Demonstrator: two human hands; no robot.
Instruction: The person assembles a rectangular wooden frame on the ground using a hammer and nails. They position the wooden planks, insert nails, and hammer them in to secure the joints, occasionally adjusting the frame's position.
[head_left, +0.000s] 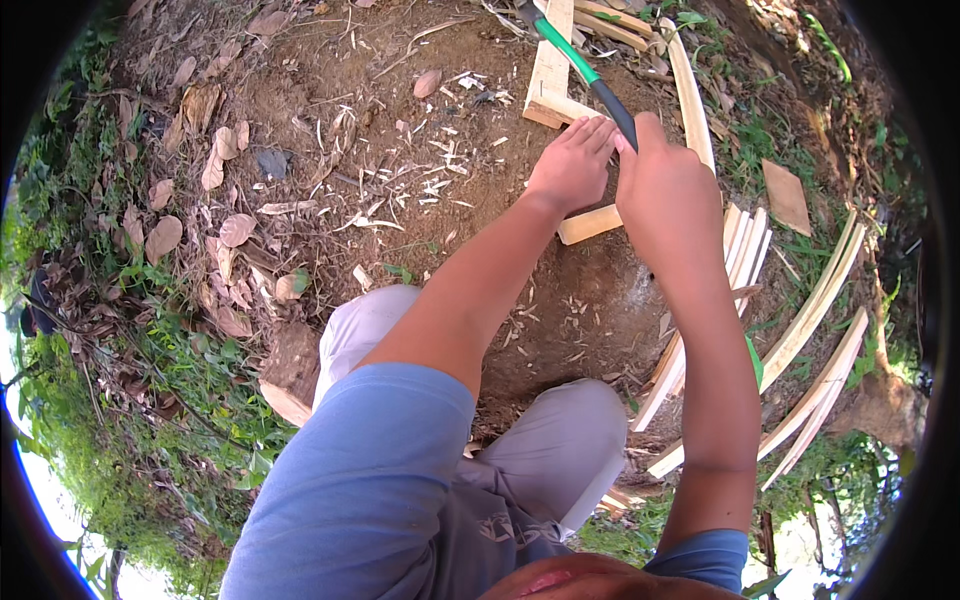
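My right hand (668, 195) is wrapped round the black grip of a hammer (574, 54) with a green and black handle. The hammer's dark head is at the top edge of the view, over a pale plank (551, 70). Close beside it, my left hand (572, 168) grips a short wooden strip (560, 108) that lies across the near end of that plank. Its fingertips are bunched near the hammer's grip, and part of the strip is hidden under them. Nearer to me, the end of another wooden piece (590, 224) shows between my hands.
Long pale wooden strips (812, 298) lie to the right, several of them stacked near my right forearm. A flat brown board piece (786, 197) rests beyond them. Wood chips (436, 186) and dry leaves (236, 230) are scattered over bare soil. A cut log (290, 375) is beside my left knee.
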